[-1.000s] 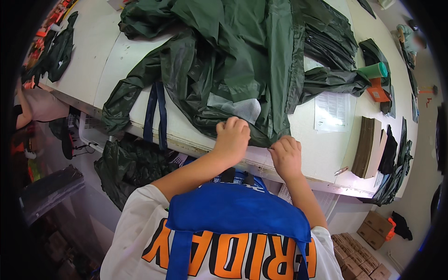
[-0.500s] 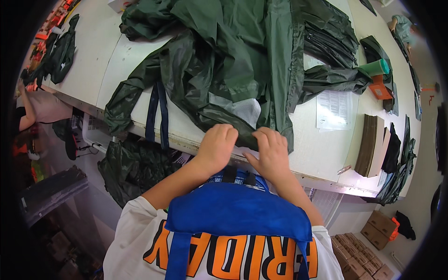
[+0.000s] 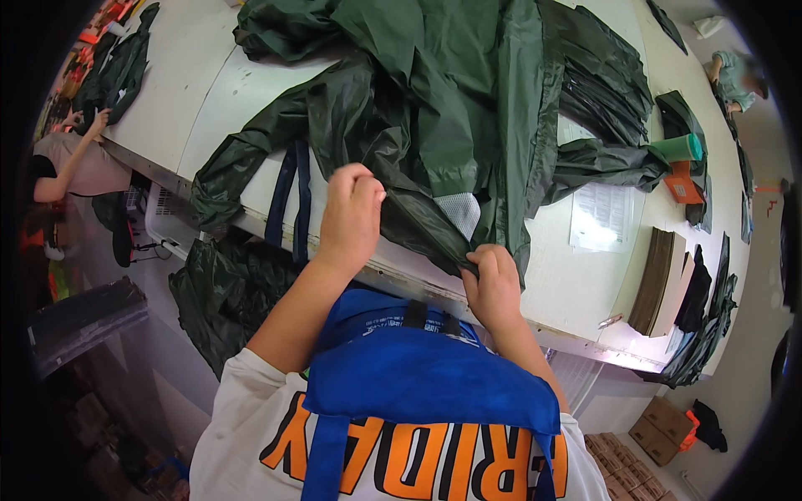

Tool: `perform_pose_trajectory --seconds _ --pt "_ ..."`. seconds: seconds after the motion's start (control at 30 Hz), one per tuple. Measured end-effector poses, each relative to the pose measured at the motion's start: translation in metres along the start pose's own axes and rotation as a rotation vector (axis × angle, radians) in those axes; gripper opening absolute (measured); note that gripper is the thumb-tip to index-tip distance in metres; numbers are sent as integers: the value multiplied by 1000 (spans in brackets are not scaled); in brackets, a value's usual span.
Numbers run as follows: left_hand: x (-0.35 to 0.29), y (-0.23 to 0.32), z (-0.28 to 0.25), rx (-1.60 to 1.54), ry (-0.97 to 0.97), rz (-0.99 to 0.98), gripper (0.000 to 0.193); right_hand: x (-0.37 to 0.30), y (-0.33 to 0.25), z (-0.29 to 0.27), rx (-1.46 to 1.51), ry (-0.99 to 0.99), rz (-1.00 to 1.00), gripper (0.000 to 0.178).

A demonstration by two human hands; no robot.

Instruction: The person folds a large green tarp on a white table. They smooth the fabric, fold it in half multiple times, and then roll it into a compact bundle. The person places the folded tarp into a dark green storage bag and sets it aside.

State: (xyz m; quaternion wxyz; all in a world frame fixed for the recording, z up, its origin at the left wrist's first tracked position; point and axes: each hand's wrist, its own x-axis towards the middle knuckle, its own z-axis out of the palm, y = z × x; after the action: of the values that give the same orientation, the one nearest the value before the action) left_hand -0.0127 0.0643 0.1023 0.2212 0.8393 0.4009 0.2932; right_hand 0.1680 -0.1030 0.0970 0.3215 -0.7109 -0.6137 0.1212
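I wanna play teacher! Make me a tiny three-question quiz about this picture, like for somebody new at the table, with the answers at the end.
1. True or false: the person's right hand is touching the lower edge of the green garment.

2. What colour is the mesh patch near that lower edge?
A) red
B) whitish
C) black

3. Fill in the blank: the two dark blue straps on the table are nearer to the person's ____ hand.

Key: 1. True. 2. B, whitish. 3. Left; the left hand is just beside them, while the other is farther off.
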Motion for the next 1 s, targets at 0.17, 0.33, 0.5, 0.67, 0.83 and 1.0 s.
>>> perform_pose_trajectory --seconds 0.17,0.33,0.5,0.67,0.83,1.0 --pt "8 -52 -25 7 -213 157 38 -8 47 -32 -242 -9 73 32" --pt "2 -204 -97 723 -205 -725 107 -5 95 -72 -314 -199 473 31" --pt "-3 -216 -128 515 -386 -699 13 29 53 -72 -214 34 219 36" --pt "16 -104 -105 -579 -394 -602 6 73 -51 -3 563 -239 31 68" --pt "28 -49 -80 -1319 -290 -674 14 97 -82 32 965 -413 102 66" --pt "16 -17 -84 -1337 -334 -508 53 95 -57 29 1567 -180 515 15"
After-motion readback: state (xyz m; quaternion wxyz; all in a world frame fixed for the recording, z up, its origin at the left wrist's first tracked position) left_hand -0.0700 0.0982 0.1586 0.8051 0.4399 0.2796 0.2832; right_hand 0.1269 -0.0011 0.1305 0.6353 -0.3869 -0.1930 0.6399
